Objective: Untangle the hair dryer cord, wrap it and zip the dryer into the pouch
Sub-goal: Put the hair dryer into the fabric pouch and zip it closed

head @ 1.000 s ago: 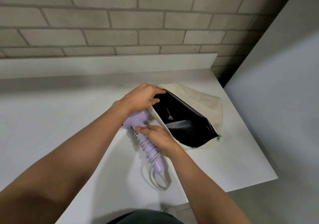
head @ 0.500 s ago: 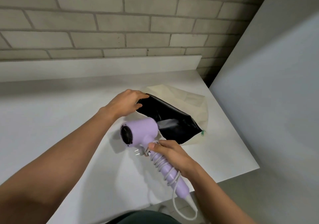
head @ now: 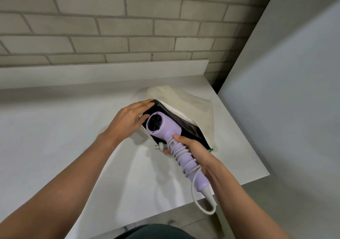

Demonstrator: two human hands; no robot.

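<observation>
- Hair dryer (head: 166,128): lilac, held at the mouth of the pouch. Its head lies over the black lining and its round dark grille faces up toward the camera. The handle slants to the near right, and its end reaches past the table's near edge. Whether the head touches the lining cannot be told.
- Cord (head: 192,188): grey, coiled in several turns round the handle. A loose loop hangs from the handle's end, below the table edge.
- Plug (head: 159,145): grey, sticking out just left of the handle top, above the table.
- Pouch (head: 195,106): cream fabric, lying on the far right part of the table, mouth wide open and unzipped.
- Lining (head: 186,129): black and glossy.
- Zip pull (head: 211,149): green, at the near right end of the mouth.
- Left hand (head: 128,121): fingers and thumb curled over the far left rim of the pouch mouth, gripping it.
- Right hand (head: 196,149): wrapped round the upper handle and the coils on it.
- Table (head: 55,128): white, with a raised back ledge.
- Brick wall (head: 110,27): pale, behind the table.
- Panel (head: 285,91): plain grey, to the right.
</observation>
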